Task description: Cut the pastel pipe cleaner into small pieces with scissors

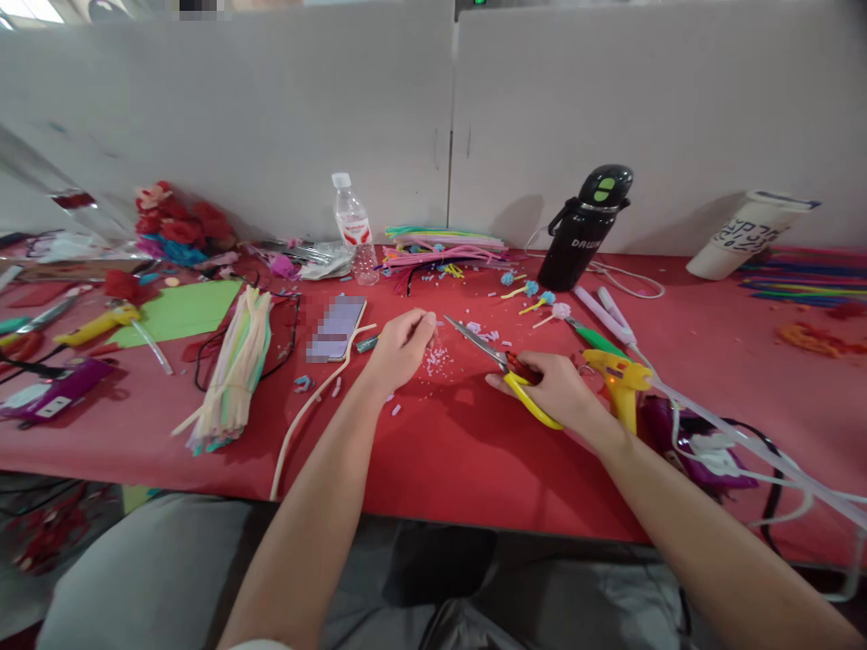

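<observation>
My right hand [552, 388] is wrapped round a pair of scissors [478, 343] with a yellow handle. Their blades point left and away from me, close to the fingertips of my left hand [406, 343]. Those left fingers are pinched together; whatever lies between them is too small or hidden to name. Tiny pale lilac clippings [437, 361] are scattered on the red tabletop [461, 469] below and between both hands. Beside my left forearm lies a long cream pipe cleaner [298, 420]. Short lilac pieces [484, 332] rest just beyond the blades.
Left are a bundle of pale pipe cleaners [234, 388], a phone [337, 327] and a plastic bottle [353, 226]. Small pipe-cleaner flowers [532, 289] lie before a black flask [582, 230]. A yellow glue gun [619, 379] and cables crowd my right forearm. A paper cup [741, 236] leans far right.
</observation>
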`<state>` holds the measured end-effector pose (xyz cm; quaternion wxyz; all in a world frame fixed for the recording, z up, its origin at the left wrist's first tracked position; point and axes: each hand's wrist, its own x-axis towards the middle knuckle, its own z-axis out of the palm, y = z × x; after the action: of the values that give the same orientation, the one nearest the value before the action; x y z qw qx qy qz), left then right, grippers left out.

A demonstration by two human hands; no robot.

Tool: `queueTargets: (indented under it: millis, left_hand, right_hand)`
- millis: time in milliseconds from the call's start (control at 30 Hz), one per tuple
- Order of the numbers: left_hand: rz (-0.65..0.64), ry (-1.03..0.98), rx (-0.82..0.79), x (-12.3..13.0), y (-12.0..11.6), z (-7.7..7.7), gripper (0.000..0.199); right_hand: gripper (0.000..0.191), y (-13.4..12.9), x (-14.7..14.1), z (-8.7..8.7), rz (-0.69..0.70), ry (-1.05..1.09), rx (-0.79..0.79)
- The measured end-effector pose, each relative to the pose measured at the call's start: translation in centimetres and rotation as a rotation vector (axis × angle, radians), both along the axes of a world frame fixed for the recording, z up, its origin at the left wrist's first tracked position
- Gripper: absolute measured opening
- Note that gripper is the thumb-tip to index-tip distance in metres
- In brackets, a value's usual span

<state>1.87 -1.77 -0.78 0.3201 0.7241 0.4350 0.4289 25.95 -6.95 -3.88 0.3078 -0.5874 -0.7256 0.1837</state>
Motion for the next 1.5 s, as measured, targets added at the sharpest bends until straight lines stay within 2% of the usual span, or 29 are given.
queueTargets:
  millis: [300,1000,1500]
  left_hand:
    - [0.078,-0.009,0.008,0.37,-0.37,0.33,0.042]
    - [0.015,-0.124,-0.005,0.48,-0.19,0.34,0.040]
    - [0.001,-0.110,-0.011,0.46,-0.26,0.37,0.040]
  right_hand:
    - [0.056,0.01,-0.05,-0.03,0.007,-0.001,0.000]
    - [0.052,-0.03,-0.10,-0.07,0.033,0.026,-0.006]
    - [0.052,-0.02,-0.07,-0.02,0.037,0.030,-0.005]
